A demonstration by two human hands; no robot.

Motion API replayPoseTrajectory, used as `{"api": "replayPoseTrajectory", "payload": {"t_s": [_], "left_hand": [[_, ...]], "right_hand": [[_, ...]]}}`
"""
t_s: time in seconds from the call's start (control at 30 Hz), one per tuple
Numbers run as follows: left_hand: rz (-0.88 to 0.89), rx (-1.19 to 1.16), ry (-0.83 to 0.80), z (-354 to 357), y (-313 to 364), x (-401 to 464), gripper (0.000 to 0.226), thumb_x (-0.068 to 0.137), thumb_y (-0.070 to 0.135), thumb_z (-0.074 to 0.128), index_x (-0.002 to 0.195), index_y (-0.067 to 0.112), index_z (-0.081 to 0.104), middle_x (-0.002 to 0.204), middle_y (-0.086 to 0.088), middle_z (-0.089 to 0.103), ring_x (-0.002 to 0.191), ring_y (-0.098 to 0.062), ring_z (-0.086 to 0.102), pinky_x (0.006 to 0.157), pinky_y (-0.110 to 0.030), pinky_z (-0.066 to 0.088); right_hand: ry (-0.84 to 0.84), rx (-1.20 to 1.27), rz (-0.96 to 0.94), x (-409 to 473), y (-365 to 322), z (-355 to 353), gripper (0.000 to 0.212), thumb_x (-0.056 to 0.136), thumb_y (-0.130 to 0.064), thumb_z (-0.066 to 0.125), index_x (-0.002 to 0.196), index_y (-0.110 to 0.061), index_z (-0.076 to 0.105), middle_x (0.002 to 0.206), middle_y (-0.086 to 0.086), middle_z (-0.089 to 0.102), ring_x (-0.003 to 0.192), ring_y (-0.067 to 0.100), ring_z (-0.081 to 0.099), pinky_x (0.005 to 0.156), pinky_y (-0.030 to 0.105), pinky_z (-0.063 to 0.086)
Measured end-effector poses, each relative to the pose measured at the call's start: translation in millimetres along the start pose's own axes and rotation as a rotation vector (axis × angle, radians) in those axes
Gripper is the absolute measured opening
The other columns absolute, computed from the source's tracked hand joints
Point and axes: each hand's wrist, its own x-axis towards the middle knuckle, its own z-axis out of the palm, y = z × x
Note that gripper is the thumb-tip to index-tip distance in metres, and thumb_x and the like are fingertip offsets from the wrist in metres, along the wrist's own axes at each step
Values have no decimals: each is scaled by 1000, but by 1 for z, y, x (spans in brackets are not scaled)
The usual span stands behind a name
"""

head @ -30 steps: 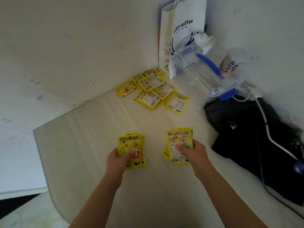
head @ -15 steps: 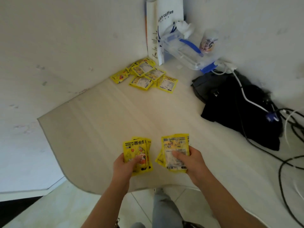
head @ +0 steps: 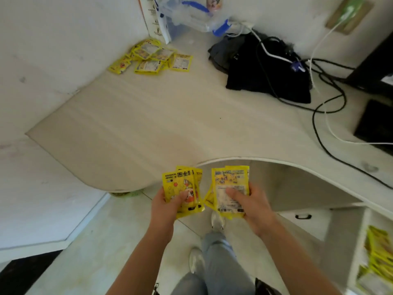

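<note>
My left hand (head: 164,206) grips a small stack of yellow hand-warmer packets (head: 183,184), printed fronts up. My right hand (head: 252,204) grips a second stack of yellow packets (head: 230,182), label side up, thumb across the top one. Both stacks hang in the air just off the desk's curved front edge (head: 265,161), above the floor. Several more yellow packets (head: 153,56) lie scattered in the far corner of the pale wooden desk (head: 148,124).
A black bag (head: 265,75) with black and white cables lies at the back right. A clear plastic box (head: 191,15) and a white paper bag (head: 153,20) stand in the corner. A shelf at lower right holds more yellow packets (head: 376,256). My legs and shoes are below.
Both hands, each still holding its stack, have drawn back from over the desk to beyond its front edge. The view has pulled back and tilted down, showing floor and legs.
</note>
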Motion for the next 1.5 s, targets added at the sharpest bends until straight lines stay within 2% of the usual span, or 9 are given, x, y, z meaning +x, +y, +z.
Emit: {"api": "replayPoseTrajectory", "payload": {"t_s": [0.13,0.33,0.67,0.83,0.97,1.17,1.3,1.43,1.5], "left_hand": [[-3,61,-69,15,-18,-23,23,82,4,71,103,12,69,97,-13,75,89,-34,72,79,-56,57],[0,156,-182,61,-48,-64,22,82,4,70,103,11,69,97,-14,74,90,-35,71,79,-53,58],[10,289,-274,177,-138,-154,20,80,12,75,99,15,71,94,-11,75,91,-32,71,85,-55,56],[34,307,-285,247,-194,-220,18,80,10,74,97,15,69,88,-6,76,84,-26,73,69,-36,58],[34,334,-313,299,-229,-260,18,80,11,75,97,15,70,89,-6,76,80,-21,73,69,-35,58],[14,416,-398,359,-256,-276,21,81,10,74,100,16,70,92,-4,77,86,-22,73,78,-40,58],[-7,469,-432,389,-271,-271,22,80,12,76,101,17,70,95,-4,76,87,-21,73,74,-34,57],[-71,567,-455,417,-291,-258,31,76,23,80,105,22,68,102,1,74,97,-19,70,90,-40,53],[-65,683,-485,434,-297,-253,48,74,32,81,117,21,63,114,4,69,108,-18,63,95,-39,48]], "right_hand": [[58,15,-11,-27,20,-29,20,82,-7,72,101,-13,69,96,8,76,89,27,73,82,51,58],[155,107,-7,-70,48,-97,20,83,-5,70,101,-12,68,97,9,76,88,28,73,80,52,58],[297,240,-31,-131,109,-270,21,84,-5,69,104,-11,68,98,8,76,91,29,72,83,54,56],[337,239,-40,-170,136,-370,19,83,-5,70,101,-11,69,96,9,76,89,31,73,83,54,56],[413,238,-30,-192,152,-440,19,81,-4,72,98,-11,69,94,10,76,87,32,72,84,56,56],[496,267,4,-209,165,-507,15,81,-3,71,92,-12,68,95,15,74,89,37,71,83,59,55],[560,287,38,-207,174,-534,19,81,-6,73,98,-10,66,98,15,74,89,36,71,81,58,56],[638,287,85,-199,178,-556,20,82,-9,72,100,-11,65,98,13,73,89,33,71,80,55,57],[673,260,96,-192,178,-567,17,82,-10,72,98,-12,65,96,11,73,86,29,71,75,48,59]]}}
